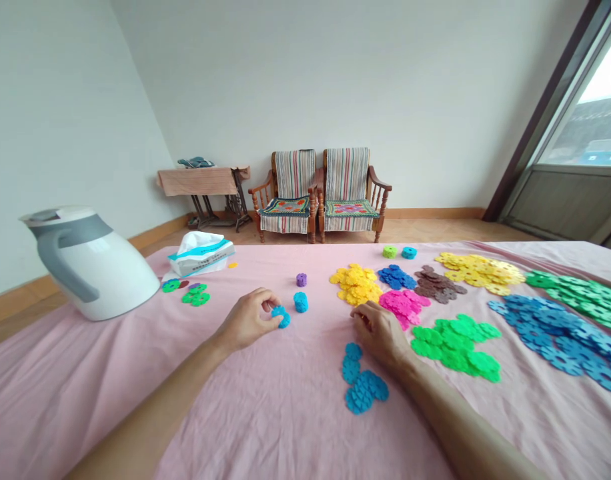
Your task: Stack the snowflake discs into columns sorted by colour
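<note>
Blue discs (282, 318) sit pinched thumb-to-finger in the left hand (249, 320), a blue stack (301, 303) just to its right, the farther right hand (383, 330) loosely curled, its hold unclear.

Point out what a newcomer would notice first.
Probably the bright, multicoloured heaps of notched plastic discs, right of centre on the pink cloth. Then the large white-and-grey jug at far left; between them, the bare left hand pinches light-blue notched discs.

A home sitting room, with wooden armchairs (348, 175), crocheted seat pads (349, 209) and a cloth-draped side table (198, 182).
</note>
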`<state>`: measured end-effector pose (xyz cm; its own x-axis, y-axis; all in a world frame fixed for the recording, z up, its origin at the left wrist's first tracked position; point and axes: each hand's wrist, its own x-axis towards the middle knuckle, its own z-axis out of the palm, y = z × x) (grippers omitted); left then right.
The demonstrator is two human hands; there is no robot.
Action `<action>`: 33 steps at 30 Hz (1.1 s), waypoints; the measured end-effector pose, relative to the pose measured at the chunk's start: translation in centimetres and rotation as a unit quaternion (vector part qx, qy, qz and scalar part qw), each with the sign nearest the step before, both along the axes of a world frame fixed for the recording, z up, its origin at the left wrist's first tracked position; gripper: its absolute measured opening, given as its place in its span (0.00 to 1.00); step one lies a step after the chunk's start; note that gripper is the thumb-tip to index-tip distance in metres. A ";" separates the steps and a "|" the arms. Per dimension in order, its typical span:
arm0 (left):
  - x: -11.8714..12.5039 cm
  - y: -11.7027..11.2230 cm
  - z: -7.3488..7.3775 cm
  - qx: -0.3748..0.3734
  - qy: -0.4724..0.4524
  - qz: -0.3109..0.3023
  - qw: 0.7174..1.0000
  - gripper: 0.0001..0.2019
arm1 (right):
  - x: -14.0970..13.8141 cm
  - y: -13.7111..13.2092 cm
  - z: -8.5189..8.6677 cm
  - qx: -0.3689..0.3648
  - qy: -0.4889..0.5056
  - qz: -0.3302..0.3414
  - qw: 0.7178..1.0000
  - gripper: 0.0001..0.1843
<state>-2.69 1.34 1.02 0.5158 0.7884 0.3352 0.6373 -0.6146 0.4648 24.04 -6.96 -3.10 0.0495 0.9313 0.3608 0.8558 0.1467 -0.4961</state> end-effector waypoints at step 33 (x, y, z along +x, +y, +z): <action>-2.0 1.5 -2.6 -0.107 -0.023 -0.048 0.993 0.11 | -10.3 0.6 2.0 -0.095 -0.069 0.076 0.990 0.20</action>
